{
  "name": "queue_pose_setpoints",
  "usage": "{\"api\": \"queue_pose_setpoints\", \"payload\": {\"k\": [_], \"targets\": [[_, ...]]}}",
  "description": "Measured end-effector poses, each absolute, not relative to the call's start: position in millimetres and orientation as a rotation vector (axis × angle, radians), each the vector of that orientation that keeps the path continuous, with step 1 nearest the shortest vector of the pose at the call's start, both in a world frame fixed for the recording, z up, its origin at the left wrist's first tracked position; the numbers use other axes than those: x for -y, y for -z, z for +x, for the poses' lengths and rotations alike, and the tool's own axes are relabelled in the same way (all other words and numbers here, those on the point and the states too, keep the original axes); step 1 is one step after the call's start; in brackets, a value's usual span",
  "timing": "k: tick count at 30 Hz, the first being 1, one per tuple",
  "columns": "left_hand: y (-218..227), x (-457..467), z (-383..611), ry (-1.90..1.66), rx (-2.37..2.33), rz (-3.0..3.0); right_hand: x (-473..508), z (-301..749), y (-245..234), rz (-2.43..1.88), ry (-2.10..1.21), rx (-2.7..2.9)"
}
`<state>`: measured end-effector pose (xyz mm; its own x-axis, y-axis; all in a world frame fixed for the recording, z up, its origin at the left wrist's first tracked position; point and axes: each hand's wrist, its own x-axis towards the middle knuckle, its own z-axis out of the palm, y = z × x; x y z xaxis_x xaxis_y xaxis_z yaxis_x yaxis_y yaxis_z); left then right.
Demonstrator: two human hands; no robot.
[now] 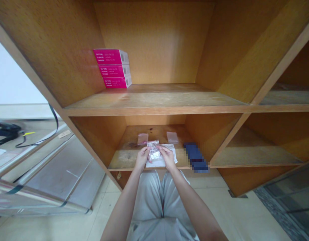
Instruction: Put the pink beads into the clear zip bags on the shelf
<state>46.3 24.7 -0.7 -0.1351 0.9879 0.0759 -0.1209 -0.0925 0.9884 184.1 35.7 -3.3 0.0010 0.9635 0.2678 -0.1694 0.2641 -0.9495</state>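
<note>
A clear plastic bag [154, 153] is pinched at opposite sides by the left hand [143, 155] and right hand [167, 155], above a partly covered white sheet [156, 164] on the lower shelf [125, 157]; glare obscures its contents. Behind lies a small packet [143, 137], its lower edge unclear. Right, a dark blue object [196, 157] is pixelated.

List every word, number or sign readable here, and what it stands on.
"2024-04-20", faint, probable reading: top pink box.
Other print on that box, the middle pink box and bottom pink box: too small or blurred.
Clear plastic bag in the hands: nothing readable.
</note>
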Motion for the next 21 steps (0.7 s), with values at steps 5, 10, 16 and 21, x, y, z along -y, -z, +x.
{"api": "queue_pose_setpoints", "payload": {"k": [5, 10, 16, 21], "targets": [[0.8, -24.1, 46.6, -1.428, -1.146, 1.074, -37.5, 182.8, 6.1, -0.848, -1.093, 1.168], [0.8, -23.2, 44.9, -1.434, -1.103, 1.080, -42.9, 182.8, 11.5, -0.847, -1.185, 1.106], [-5.6, -20.3, 42.2, -1.368, -1.040, 1.089, -58.8, 196.5, -2.6, -0.807, -1.191, 1.005], [-6.7, -20.6, 41.4, -1.362, -1.009, 1.073, -102.3, 223.2, -13.5, -0.883, -0.894, 0.993]]}}
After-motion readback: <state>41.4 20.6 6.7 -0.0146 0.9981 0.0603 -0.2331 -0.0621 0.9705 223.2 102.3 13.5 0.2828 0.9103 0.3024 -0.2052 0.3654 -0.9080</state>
